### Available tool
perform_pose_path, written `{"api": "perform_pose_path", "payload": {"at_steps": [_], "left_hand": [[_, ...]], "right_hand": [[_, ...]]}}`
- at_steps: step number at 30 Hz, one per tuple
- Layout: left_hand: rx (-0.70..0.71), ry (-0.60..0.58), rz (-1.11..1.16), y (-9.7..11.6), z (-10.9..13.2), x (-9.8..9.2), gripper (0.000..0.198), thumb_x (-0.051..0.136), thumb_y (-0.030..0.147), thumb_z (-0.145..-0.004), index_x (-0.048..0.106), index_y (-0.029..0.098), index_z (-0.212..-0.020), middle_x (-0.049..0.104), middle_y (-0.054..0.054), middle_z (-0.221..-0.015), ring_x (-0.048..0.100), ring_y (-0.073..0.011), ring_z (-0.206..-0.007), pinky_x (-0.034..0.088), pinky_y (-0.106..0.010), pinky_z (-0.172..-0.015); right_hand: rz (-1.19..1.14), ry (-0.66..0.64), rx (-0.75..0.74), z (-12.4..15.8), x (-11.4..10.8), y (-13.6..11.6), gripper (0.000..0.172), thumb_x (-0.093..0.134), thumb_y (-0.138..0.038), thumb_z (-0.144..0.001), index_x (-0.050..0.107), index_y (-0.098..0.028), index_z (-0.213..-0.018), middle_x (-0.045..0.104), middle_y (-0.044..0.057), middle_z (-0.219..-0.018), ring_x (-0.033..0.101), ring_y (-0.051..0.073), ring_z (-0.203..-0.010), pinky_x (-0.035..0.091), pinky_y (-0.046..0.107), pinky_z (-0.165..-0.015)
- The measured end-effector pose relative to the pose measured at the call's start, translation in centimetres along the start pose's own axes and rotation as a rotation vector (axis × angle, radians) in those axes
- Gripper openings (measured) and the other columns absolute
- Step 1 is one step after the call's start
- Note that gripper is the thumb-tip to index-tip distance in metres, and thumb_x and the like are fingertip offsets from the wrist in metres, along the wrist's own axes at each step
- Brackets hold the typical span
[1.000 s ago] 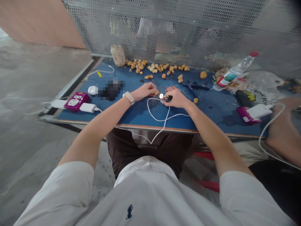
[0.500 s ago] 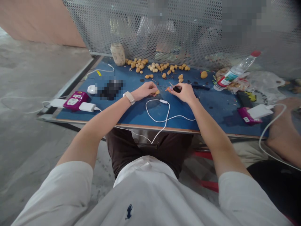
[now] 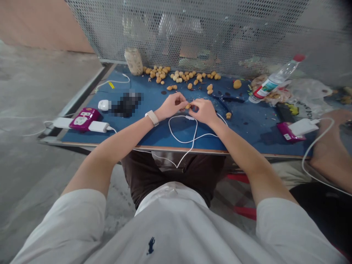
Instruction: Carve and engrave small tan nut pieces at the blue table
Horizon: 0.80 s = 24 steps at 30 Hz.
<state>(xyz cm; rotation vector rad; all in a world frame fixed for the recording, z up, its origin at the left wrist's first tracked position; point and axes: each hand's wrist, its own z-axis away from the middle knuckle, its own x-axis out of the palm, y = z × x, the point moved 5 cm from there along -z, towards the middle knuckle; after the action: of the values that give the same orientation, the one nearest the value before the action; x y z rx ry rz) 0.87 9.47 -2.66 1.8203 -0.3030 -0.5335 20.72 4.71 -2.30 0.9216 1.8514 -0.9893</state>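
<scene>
1. Landmark: white cable [image 3: 189, 141], looped on the near part of the blue table [image 3: 154, 135].
2. Just beyond the cable loop, the left hand [image 3: 173, 106] and right hand [image 3: 205, 111] meet fingertip to fingertip. Between them is one small brown fruit [image 3: 188, 106], held clear of the table.
3. Fingers: the thumb and first fingers of both hands are pinched shut on the fruit and the other fingers are curled in. Neither hand holds anything else that shows.
4. Progress, as a judgement: early to middling. One piece is in hand. The loose pile of fruits [image 3: 178, 76] lies well beyond the cable, by the mesh screen [image 3: 220, 33], and looks unworked.
5. Dark scraps dot the table beyond and right of the cable, near a dark tool [image 3: 228, 99]. They may be leavings of finished pieces, but are too small to tell.
6. A stray fruit [image 3: 228, 116] lies just right of the cable.
7. Containers: a pale jar [image 3: 134, 61] stands upright, well beyond and left of the cable. Its contents cannot be made out.
8. A clear bottle [image 3: 275, 81] with a red cap lies tilted far to the cable's right. Its fill level is unclear.
9. The bottle leans on a plastic bag [image 3: 308, 97]. More brownish pieces show at the bag's mouth.
10. No container sits near the hands.
</scene>
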Motion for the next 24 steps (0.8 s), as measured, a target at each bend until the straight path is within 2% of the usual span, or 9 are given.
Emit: {"api": "perform_pose_path", "payload": {"at_steps": [6,11,17,21,24], "left_hand": [[-0.011,0.014,-0.025,-0.6,0.0,0.2,0.033,0.086,0.014,-0.120,0.065,0.023,-0.097,0.079,-0.001,-0.084,0.071,-0.0154,-0.078,0.057,-0.033,-0.086],[0.002,-0.018,-0.060,-1.1,0.0,0.2,0.033,0.089,0.019,-0.117,0.068,0.024,-0.093,0.078,-0.001,-0.082,0.064,-0.0142,-0.073,0.052,-0.032,-0.078],[0.104,-0.107,-0.205,-1.3,0.0,0.9,0.007,0.091,0.023,-0.110,0.086,0.020,-0.106,0.082,-0.003,-0.088,0.069,-0.0169,-0.079,0.050,-0.032,-0.080],[0.127,-0.128,-0.261,-2.0,-0.5,0.7,0.007,0.083,0.026,-0.114,0.078,0.022,-0.113,0.080,-0.001,-0.087,0.073,-0.0181,-0.081,0.052,-0.032,-0.080],[0.150,-0.108,-0.328,-2.4,-0.7,0.5,0.019,0.074,0.030,-0.124,0.066,0.025,-0.107,0.077,-0.001,-0.087,0.073,-0.0184,-0.080,0.053,-0.033,-0.081]], "right_hand": [[0.031,0.050,0.008,0.6,-0.1,-0.2,0.039,0.063,-0.040,-0.115,0.098,-0.024,-0.124,0.094,0.018,-0.116,0.085,0.041,-0.111,0.065,0.055,-0.113],[0.058,0.015,-0.008,0.7,0.1,-0.4,0.037,0.063,-0.036,-0.112,0.095,-0.022,-0.123,0.094,0.019,-0.122,0.085,0.041,-0.114,0.064,0.054,-0.110],[0.163,-0.020,-0.043,0.2,1.0,0.3,0.033,0.060,-0.037,-0.117,0.089,-0.022,-0.115,0.091,0.022,-0.121,0.083,0.044,-0.118,0.061,0.053,-0.105],[0.179,0.027,-0.128,0.3,1.1,0.5,0.027,0.062,-0.035,-0.116,0.086,-0.022,-0.114,0.090,0.020,-0.117,0.080,0.041,-0.113,0.060,0.051,-0.100],[0.174,0.064,-0.169,0.5,1.0,0.2,0.026,0.064,-0.033,-0.113,0.087,-0.023,-0.116,0.089,0.018,-0.114,0.080,0.040,-0.110,0.059,0.049,-0.095]]}}
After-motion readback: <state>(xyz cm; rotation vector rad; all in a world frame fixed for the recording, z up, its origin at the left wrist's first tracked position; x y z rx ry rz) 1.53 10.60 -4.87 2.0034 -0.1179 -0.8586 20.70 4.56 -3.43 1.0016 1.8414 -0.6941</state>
